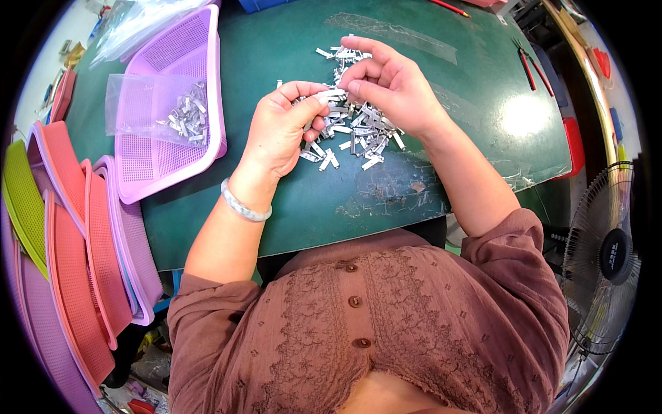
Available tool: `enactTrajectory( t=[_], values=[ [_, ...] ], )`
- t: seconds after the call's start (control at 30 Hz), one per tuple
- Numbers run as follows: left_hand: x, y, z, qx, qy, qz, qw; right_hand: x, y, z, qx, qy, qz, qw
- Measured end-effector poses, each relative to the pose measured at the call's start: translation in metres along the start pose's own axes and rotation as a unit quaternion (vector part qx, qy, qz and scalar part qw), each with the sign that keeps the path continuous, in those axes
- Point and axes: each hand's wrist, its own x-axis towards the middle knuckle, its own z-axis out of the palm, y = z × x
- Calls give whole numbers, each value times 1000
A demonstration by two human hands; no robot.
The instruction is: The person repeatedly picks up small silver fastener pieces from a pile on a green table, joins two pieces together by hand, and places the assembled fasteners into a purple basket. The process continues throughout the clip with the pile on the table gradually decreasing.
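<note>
Both hands meet over a loose pile of small silver metal clips (pixel 355 127) spread on the dark green table (pixel 289 200). The left hand (pixel 283 127) has its fingers curled in, thumb and forefinger pinched on a small metal piece at the pile's left edge; what else lies in the palm is hidden by the curled fingers. The right hand (pixel 386 86) arches over the pile's upper part, fingertips bent down and pinching at the same small piece; the clips under it are covered. A pale bangle (pixel 243 203) circles the left wrist. Left of the hands a lilac mesh tray (pixel 172 162) rests on the table, holding a clear plastic bag (pixel 141 107) with more silver clips inside. A stack of coral, lilac and green trays (pixel 76 241) stands on edge at the far left, partly cut off by the rim. Red-handled pliers (pixel 532 65) lie well apart at upper right, and a floor fan (pixel 607 255) is cropped at the right edge.
</note>
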Motion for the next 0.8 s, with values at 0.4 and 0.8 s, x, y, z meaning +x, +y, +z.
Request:
enactTrajectory(
  t=[0.4, 0.8],
  values=[
    [3, 4, -10, -198, -12, -31, 980, 0, 12, -1, -415, 1, -151, 897],
    [6, -3, -9, -96, 3, -41, 995, 3, 24, 3, -422, 25, -112, 899]
  ],
)
